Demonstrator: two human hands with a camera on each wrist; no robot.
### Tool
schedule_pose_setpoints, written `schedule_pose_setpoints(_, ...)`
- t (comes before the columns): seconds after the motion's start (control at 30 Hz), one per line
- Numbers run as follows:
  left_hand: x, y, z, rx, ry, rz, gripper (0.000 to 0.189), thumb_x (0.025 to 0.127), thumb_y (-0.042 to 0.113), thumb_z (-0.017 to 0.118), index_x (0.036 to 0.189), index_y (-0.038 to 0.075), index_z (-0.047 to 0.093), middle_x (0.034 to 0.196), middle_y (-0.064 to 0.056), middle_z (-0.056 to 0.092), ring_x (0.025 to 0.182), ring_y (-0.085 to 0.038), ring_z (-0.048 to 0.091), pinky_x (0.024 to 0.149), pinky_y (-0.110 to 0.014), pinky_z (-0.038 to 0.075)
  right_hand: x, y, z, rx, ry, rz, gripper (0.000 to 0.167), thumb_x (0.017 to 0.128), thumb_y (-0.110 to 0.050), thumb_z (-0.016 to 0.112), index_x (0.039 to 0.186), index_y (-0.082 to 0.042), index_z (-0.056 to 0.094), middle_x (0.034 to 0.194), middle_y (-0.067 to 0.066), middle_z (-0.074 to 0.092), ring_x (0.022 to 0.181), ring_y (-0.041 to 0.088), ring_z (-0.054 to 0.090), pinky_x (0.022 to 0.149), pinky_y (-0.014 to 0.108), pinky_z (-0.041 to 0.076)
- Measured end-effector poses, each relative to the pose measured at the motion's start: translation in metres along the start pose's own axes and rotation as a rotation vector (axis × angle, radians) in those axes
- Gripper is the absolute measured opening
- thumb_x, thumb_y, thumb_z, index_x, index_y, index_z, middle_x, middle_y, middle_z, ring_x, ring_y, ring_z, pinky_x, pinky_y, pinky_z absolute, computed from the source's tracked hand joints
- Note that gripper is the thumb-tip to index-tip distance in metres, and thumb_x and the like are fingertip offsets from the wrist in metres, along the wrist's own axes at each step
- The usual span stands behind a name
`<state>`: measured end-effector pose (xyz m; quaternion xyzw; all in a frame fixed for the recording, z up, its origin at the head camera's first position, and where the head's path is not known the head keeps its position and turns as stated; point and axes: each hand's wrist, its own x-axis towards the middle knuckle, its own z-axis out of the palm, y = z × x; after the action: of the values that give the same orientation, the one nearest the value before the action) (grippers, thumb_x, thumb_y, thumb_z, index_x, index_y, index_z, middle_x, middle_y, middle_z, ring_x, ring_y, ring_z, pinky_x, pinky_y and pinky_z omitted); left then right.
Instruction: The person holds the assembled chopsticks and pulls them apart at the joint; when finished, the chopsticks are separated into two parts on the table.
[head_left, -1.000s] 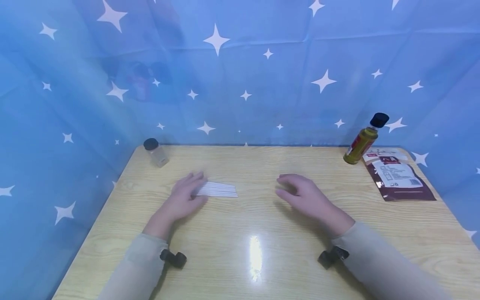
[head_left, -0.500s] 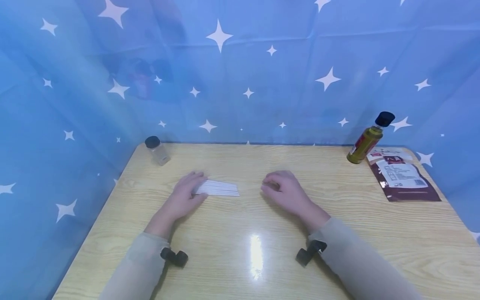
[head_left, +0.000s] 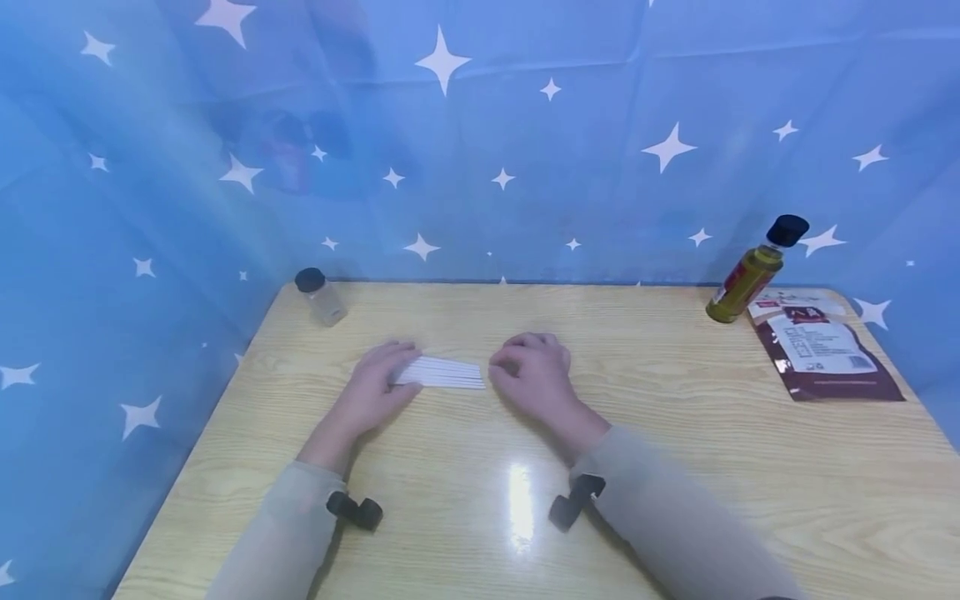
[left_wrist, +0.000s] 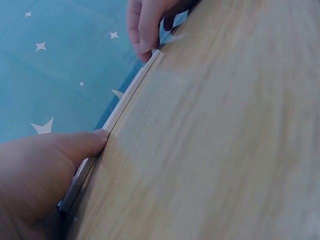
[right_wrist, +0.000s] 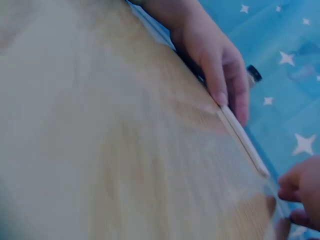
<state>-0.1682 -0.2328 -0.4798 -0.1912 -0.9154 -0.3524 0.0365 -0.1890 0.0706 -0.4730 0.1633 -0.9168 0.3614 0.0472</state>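
A flat bundle of narrow white sticks [head_left: 450, 373] lies side by side on the table, thin and pale along its edge in both wrist views. My left hand [head_left: 378, 387] holds its left end, thumb [left_wrist: 92, 144] along the near side and fingers on the far side. The left fingers hide that end of the bundle. Just off its right end is my right hand [head_left: 534, 375], fingers and thumb loosely bent toward each other with nothing between them. In the right wrist view the right fingertips [right_wrist: 287, 186] show a small gap from the stick ends.
A small clear jar with a black lid [head_left: 321, 297] stands at the back left of the wooden table [head_left: 450, 500]. At the back right are a bottle of yellow-green oil [head_left: 753, 275] and a brown-and-white food pouch [head_left: 821, 346]. A blue star-patterned curtain [head_left: 480, 125] hangs behind.
My right hand has moved left across the table to the right end of the sticks, its fingers and thumb drawing closer together. The left hand has stayed on the sticks.
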Motion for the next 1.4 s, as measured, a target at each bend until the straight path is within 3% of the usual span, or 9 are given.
schedule_pose_setpoints(0.27, -0.001, 0.001, -0.002, -0.009, 0.018, -0.008, 0.053, 0.095, 0.017, 0.080, 0.144, 0.002, 0.064, 0.154, -0.018, 0.057, 0.150, -0.044, 0.039, 0.124, -0.063, 0.025, 0.004, -0.021, 0.022, -0.075, 0.032, 0.008, 0.016, 0.099, -0.037, 0.075, 0.108, -0.029, 0.085, 0.126, -0.003, 0.069, 0.127, 0.031, 0.048, 0.112, 0.059, 0.025)
schedule_pose_setpoints(0.4, 0.001, 0.001, 0.000, -0.019, 0.012, -0.001, 0.053, 0.095, 0.017, 0.080, 0.143, 0.002, 0.064, 0.153, -0.018, 0.058, 0.149, -0.044, 0.041, 0.124, -0.062, 0.025, 0.004, -0.021, 0.021, -0.087, 0.035, 0.039, 0.014, 0.097, -0.038, 0.078, 0.105, -0.030, 0.085, 0.126, -0.003, 0.069, 0.127, 0.032, 0.048, 0.112, 0.061, 0.024)
schedule_pose_setpoints(0.73, 0.001, 0.000, 0.002, -0.008, -0.011, -0.013, 0.053, 0.097, 0.017, 0.078, 0.147, 0.009, 0.063, 0.156, -0.013, 0.056, 0.152, -0.041, 0.038, 0.125, -0.063, 0.022, 0.009, -0.020, 0.018, -0.056, -0.054, 0.125, 0.017, 0.098, -0.039, 0.072, 0.107, -0.029, 0.082, 0.128, 0.001, 0.065, 0.137, 0.038, 0.040, 0.118, 0.062, 0.018)
schedule_pose_setpoints(1.07, 0.001, 0.001, 0.002, -0.004, 0.003, -0.010, 0.054, 0.096, 0.018, 0.078, 0.147, 0.010, 0.062, 0.157, -0.012, 0.055, 0.152, -0.040, 0.038, 0.125, -0.064, 0.021, 0.008, -0.021, 0.020, -0.062, -0.049, 0.095, 0.012, 0.101, -0.032, 0.070, 0.105, -0.025, 0.080, 0.125, 0.000, 0.066, 0.136, 0.035, 0.041, 0.117, 0.059, 0.019)
schedule_pose_setpoints(1.23, 0.000, 0.004, 0.000, -0.060, 0.025, -0.060, 0.058, 0.094, 0.017, 0.080, 0.148, 0.008, 0.060, 0.158, -0.015, 0.053, 0.152, -0.042, 0.036, 0.125, -0.064, 0.020, 0.005, -0.020, 0.021, -0.047, -0.030, 0.064, 0.013, 0.103, -0.030, 0.067, 0.106, -0.023, 0.078, 0.125, 0.001, 0.066, 0.133, 0.032, 0.044, 0.116, 0.058, 0.021)
schedule_pose_setpoints(1.4, 0.000, 0.006, -0.001, -0.107, 0.056, -0.123, 0.052, 0.102, 0.019, 0.070, 0.151, 0.008, 0.056, 0.159, -0.018, 0.049, 0.152, -0.042, 0.035, 0.125, -0.063, 0.021, 0.005, -0.017, 0.021, -0.011, 0.003, 0.038, 0.014, 0.103, -0.030, 0.065, 0.106, -0.022, 0.076, 0.123, 0.000, 0.067, 0.127, 0.029, 0.047, 0.116, 0.057, 0.023)
